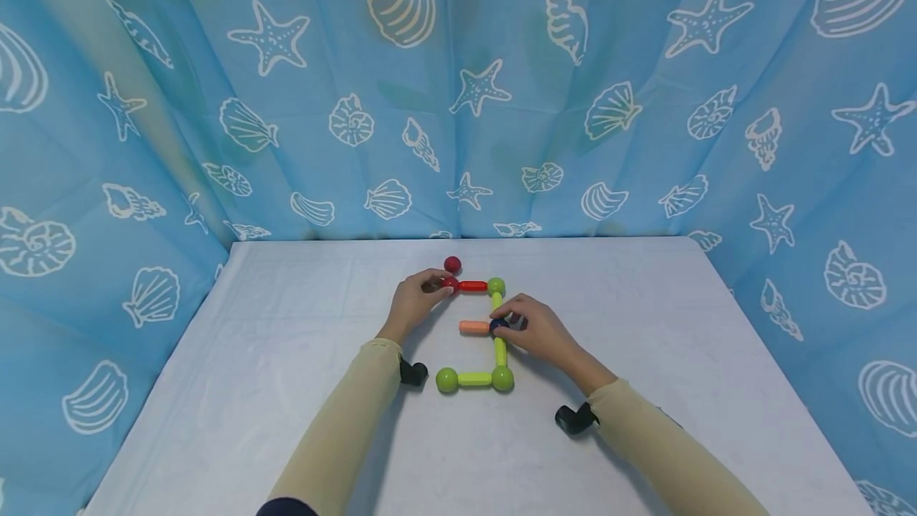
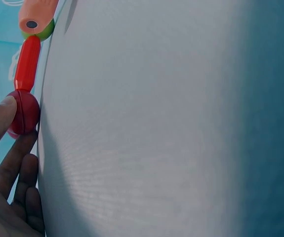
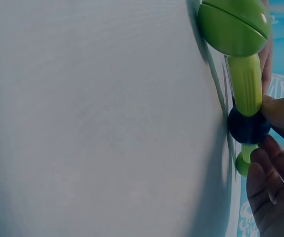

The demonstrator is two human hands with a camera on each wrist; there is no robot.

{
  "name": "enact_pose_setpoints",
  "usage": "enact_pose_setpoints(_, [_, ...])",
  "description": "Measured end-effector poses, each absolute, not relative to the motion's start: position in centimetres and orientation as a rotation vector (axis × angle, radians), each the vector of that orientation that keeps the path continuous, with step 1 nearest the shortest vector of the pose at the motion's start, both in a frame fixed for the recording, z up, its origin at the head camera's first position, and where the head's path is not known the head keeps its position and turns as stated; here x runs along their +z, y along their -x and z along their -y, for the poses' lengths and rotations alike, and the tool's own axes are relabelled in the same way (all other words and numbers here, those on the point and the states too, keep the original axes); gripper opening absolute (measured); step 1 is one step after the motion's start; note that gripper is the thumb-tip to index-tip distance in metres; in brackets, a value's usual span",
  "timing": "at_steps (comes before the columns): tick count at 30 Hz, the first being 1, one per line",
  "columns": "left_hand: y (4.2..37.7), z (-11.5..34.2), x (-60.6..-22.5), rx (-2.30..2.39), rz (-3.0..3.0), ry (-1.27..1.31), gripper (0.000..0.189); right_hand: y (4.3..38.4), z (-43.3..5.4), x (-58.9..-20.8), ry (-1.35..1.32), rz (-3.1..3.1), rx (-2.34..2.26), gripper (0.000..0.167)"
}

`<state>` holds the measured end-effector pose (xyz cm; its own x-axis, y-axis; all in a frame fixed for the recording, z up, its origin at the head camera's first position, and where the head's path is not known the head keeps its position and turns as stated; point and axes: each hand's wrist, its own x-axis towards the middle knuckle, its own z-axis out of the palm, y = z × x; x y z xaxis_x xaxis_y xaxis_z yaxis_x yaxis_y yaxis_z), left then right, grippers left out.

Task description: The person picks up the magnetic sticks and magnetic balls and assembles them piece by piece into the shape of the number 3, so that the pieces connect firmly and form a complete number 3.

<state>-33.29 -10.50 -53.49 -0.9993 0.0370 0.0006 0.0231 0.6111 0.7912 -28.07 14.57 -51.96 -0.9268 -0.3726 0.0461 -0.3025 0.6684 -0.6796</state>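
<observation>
My left hand (image 1: 415,301) pinches a red ball (image 2: 27,112) between thumb and fingers. A red rod (image 1: 473,286) joins that ball to a green ball (image 1: 496,286) at the far corner. My right hand (image 1: 536,328) grips a dark blue ball (image 3: 249,126) midway down the right side. Yellow-green rods (image 3: 245,85) run from the blue ball both ways, to the far green ball and to a near green ball (image 1: 502,378). Leftward from the blue ball points an orange rod (image 1: 474,327), its outer end free. A yellow-green rod (image 1: 474,379) links the near corner to another green ball (image 1: 447,380).
A loose red ball (image 1: 452,264) lies just beyond my left fingertips. Everything rests on a white-covered table (image 1: 286,301). Behind and beside it hangs a blue curtain (image 1: 458,102) with shells and starfish. Black devices (image 1: 413,373) sit at both wrists.
</observation>
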Motion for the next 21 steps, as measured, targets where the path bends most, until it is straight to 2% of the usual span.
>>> enact_pose_setpoints(21, [32.9, 10.4, -53.3, 1.406, -2.795, -0.049, 0.036, 28.4, -15.4, -53.0, 0.44, -2.678, -1.186, 0.028])
